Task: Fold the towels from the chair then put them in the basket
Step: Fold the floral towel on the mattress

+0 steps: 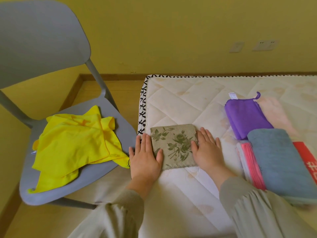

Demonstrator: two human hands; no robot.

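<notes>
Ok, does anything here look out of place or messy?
Mostly tidy. The yellow towel lies crumpled on the chair, one corner hanging past the seat's edge. The mattress is bare, with faint yellowish stains. No basket is in view.

One head-worn wide view; looks forward and down, close over the mattress (180, 103) corner.

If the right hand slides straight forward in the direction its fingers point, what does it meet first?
Nothing, it seems: the right hand has only bare mattress ahead up to its far edge. The purple towel lies off to the right, probably outside that line.
</notes>
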